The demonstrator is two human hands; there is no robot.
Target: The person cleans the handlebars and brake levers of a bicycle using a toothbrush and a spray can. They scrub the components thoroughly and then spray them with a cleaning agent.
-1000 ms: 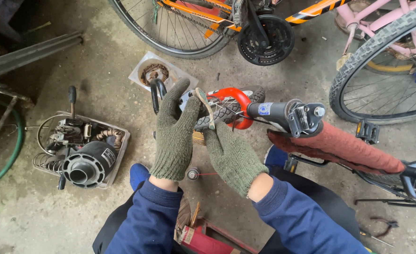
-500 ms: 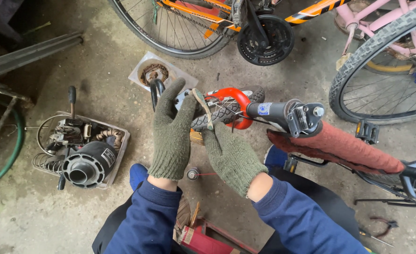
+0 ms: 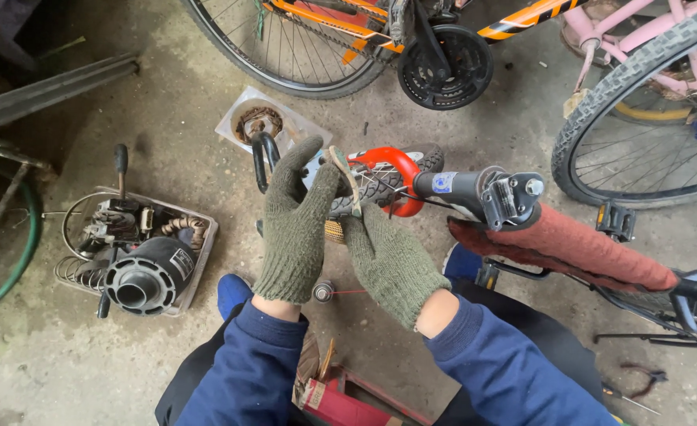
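Both gloved hands, left hand and right hand, pinch a tire lever at the small wheel's tire, twelve o'clock; judged mid-prying, needing steady leverage

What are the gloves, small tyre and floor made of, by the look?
Gloves on the left hand and right hand: olive knit fabric, ribbed weave visible. Small tyre: black rubber, treaded, probably. Floor: bare concrete, grey, stained, rough.

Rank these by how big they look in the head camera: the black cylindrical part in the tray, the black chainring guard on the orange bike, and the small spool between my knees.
1. Black chainring guard and black cylindrical part: look alike, and distance makes ranking unsure.
2. Small spool: clearly smallest.
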